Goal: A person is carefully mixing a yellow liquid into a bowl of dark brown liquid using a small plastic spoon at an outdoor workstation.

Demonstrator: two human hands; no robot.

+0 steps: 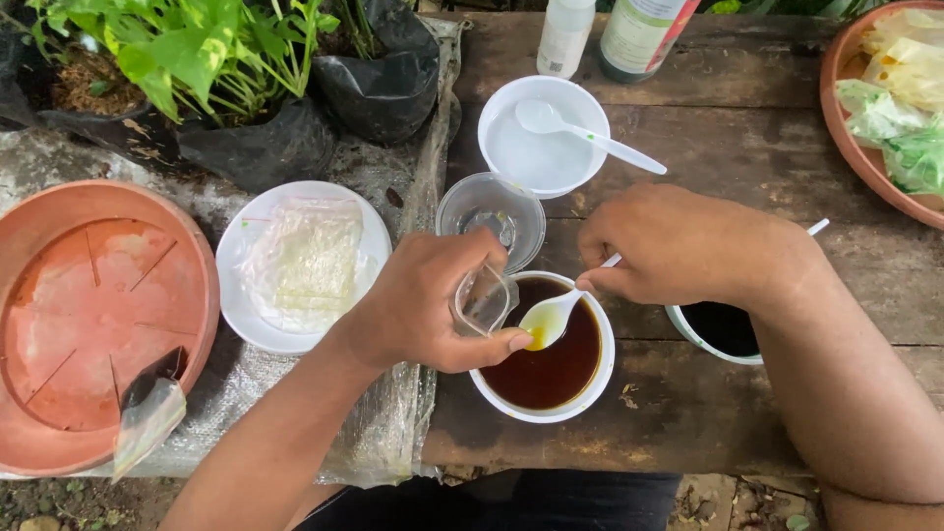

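1. Spoon (553,315), white plastic, carries a small pool of amber liquid in its bowl; it hangs just over the white bowl of dark brown liquid (547,349), at that bowl's left-hand side.
2. Right hand (678,246) pinches the spoon's handle between thumb and fingertips, above the brown bowl's upper rim.
3. Left hand (423,310) curls around a small clear cup (484,298), tilted, its mouth just beside the spoon's tip, at the brown bowl's left rim.
4. Judged from this, a clean pour wants the spoon level until its tip is over the cup's mouth, then a slow tip; keeping both over the brown bowl lets drips fall back in.
5. Beyond the brown bowl sits an empty clear cup (490,216), farther on a white bowl of clear liquid (543,136); right of it, a dark-filled cup (723,329).
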